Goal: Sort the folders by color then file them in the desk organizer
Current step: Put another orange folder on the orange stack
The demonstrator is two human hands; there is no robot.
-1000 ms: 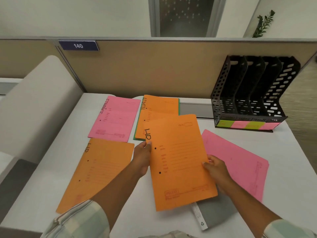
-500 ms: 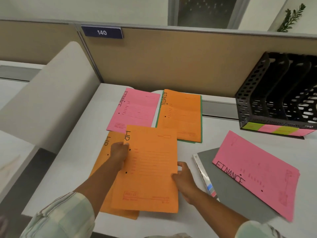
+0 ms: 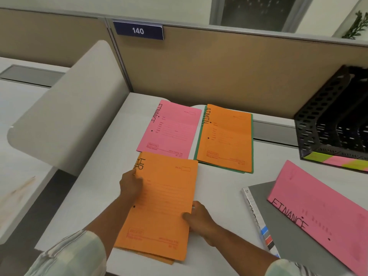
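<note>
— How far along is the sorting?

— Partway, I judge. Between the hands lies the HR folder [image 3: 165,206], orange, set almost square on a lower orange folder [image 3: 167,260] whose corner peeps out at the near edge. So an orange pile is forming.

— And the hands?

— The right hand [image 3: 199,218] holds the HR folder's right edge, thumb on top and forefinger along the edge. The left hand [image 3: 130,184] is at its left edge, by the letters. Its fingers are hidden, so I cannot tell whether it grips or merely presses.

— What else is sorted?

— Little. Just beyond the left hand a pink folder [image 3: 169,128] lies alone. Beyond the right hand an ADMIN folder [image 3: 225,136], orange, sits on a green folder [image 3: 252,140]. That is two colours mixed, so the pair wants splitting. Well to the right of the right hand a second pink folder [image 3: 318,212] lies askew across a grey folder [image 3: 288,226].

— So the pinks are apart?

— Yes, one on each side of the hands, not yet joined. The ADMIN folder has also to join the orange pile.

— And the filing?

— Not begun, as far as shows. The organizer [image 3: 318,108] stands far beyond and to the right of the right hand, partly cut off by the frame. The slots in view look dark, and I see no folder in them. Its base carries coloured labels [image 3: 336,161], green and pink.

— What remains, then?

— Gather each colour into one pile, then stand the piles in the slots.
</note>
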